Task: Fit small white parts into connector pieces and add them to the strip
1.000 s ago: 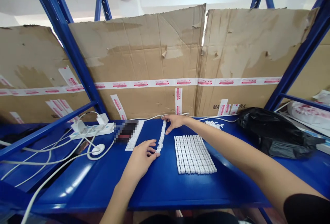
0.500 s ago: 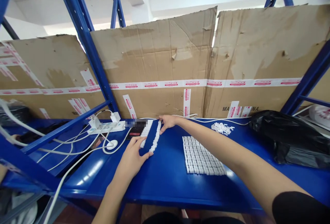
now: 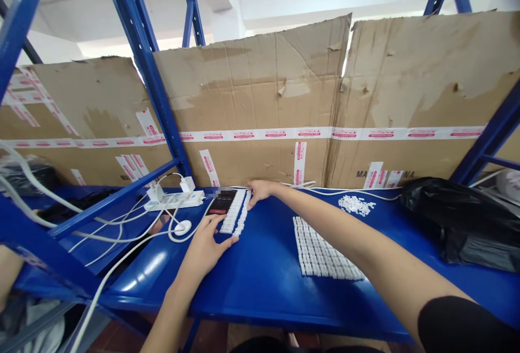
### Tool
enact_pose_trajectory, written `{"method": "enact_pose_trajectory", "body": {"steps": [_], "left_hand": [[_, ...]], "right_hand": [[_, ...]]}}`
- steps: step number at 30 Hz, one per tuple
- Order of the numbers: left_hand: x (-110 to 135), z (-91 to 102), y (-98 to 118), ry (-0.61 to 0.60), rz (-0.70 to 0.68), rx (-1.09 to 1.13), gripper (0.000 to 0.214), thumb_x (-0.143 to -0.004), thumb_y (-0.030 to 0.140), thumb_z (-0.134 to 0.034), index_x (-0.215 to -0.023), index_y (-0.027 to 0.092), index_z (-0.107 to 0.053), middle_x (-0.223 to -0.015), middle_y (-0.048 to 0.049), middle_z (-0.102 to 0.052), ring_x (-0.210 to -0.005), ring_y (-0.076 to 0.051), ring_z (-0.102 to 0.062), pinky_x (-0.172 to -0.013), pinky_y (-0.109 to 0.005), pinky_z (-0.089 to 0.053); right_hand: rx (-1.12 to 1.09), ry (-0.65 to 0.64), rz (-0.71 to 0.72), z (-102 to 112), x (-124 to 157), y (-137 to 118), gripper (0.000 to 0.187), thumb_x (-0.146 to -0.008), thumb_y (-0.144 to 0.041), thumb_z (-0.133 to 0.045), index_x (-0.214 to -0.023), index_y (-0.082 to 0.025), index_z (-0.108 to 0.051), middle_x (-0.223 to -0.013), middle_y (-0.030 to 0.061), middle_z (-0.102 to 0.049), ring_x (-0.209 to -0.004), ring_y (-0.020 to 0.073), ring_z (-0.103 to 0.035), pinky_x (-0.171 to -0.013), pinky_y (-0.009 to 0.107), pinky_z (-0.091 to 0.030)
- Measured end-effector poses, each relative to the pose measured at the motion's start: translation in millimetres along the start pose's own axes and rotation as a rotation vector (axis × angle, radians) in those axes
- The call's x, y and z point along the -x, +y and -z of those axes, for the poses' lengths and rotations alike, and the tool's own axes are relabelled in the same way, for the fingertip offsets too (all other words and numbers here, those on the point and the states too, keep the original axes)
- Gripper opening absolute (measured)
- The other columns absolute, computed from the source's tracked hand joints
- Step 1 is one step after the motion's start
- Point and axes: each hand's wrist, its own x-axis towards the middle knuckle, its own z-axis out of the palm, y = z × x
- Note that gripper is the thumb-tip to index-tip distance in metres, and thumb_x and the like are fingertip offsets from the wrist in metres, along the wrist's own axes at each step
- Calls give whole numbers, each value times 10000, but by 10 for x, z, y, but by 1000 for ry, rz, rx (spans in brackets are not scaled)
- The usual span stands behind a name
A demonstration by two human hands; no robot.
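My left hand point(image 3: 205, 244) lies on the blue shelf top point(image 3: 260, 282), fingers spread, its fingertips against the near end of a long row of small white plastic parts point(image 3: 242, 217). At the row's far end my right hand point(image 3: 257, 191) presses with fingers stretched out. The row lies right beside a second white strip point(image 3: 233, 213), which rests next to a dark device point(image 3: 220, 202). A flat mat of the same white parts point(image 3: 323, 250) lies to the right, under my right forearm.
A loose heap of white parts point(image 3: 356, 204) and a black plastic bag point(image 3: 463, 217) sit at the right. A white power strip point(image 3: 174, 199) with trailing cables lies at the left. Cardboard sheets point(image 3: 268, 104) close the back. Blue rack posts point(image 3: 138, 55) stand left and right.
Both hands have slid the long white row leftwards, from beside the mat until it lies against the second strip. The view has also shifted left.
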Motion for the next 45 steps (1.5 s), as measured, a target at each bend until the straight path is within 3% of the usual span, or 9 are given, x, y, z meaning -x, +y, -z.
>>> {"method": "enact_pose_trajectory", "body": {"steps": [6, 11, 15, 18, 22, 34, 45], "left_hand": [[25, 9, 5, -10, 11, 13, 532, -790, 402, -774, -1272, 212, -650, -1237, -96, -627, -1014, -265, -657, -901, -428, -581], [38, 14, -14, -2, 5, 29, 517, -797, 405, -763, -1271, 232, -651, -1235, -87, -632, -1003, -260, -653, -893, -421, -582], [34, 19, -30, -7, 2, 21, 522, -800, 417, -761, -1275, 230, -650, -1232, -89, -634, -990, -259, -653, -884, -421, -581], [35, 26, -18, -8, 4, 13, 525, -794, 413, -766, -1271, 223, -655, -1233, -89, -635, -969, -250, -654, -882, -412, -580], [34, 25, -8, -11, 5, 17, 525, -796, 407, -766, -1276, 223, -655, -1228, -85, -638, -933, -232, -652, -877, -401, -580], [14, 24, 32, 1, 35, 13, 533, -778, 437, -775, -1251, 218, -668, -1224, -91, -637, -945, -248, -661, -874, -406, -582], [12, -4, -46, 25, 50, -8, 526, -788, 439, -764, -1248, 202, -673, -1185, -91, -648, -853, -225, -656, -837, -407, -591]], "right_hand": [[-83, -33, -53, 38, -51, 34, 757, -442, -210, -983, -1140, -161, -693, -1100, 72, -786, -961, 255, -745, -810, 275, -596], [-273, -6, -143, 63, -68, 76, 432, -719, -167, -817, -1137, -153, -709, -1161, 93, -763, -851, 184, -746, -717, 251, -625], [-277, 54, -177, 42, -92, 98, 238, -838, -171, -722, -1075, -145, -719, -964, 81, -781, -722, 151, -733, -680, 241, -629], [-276, 96, -206, 34, -105, 108, 192, -903, -154, -643, -1086, -136, -696, -812, 68, -761, -620, 142, -711, -635, 240, -624], [-264, 129, -227, 53, -106, 104, 116, -889, -118, -632, -997, -122, -672, -738, 72, -737, -587, 156, -707, -594, 242, -616], [-130, 156, -208, 51, -98, -44, 118, -759, -41, -646, -823, -135, -677, -901, 84, -786, -725, 160, -741, -609, 176, -552], [-59, 175, -238, 58, -137, -125, 126, -793, -120, -699, -912, -144, -734, -790, 58, -784, -703, 178, -746, -611, 198, -539]]}}
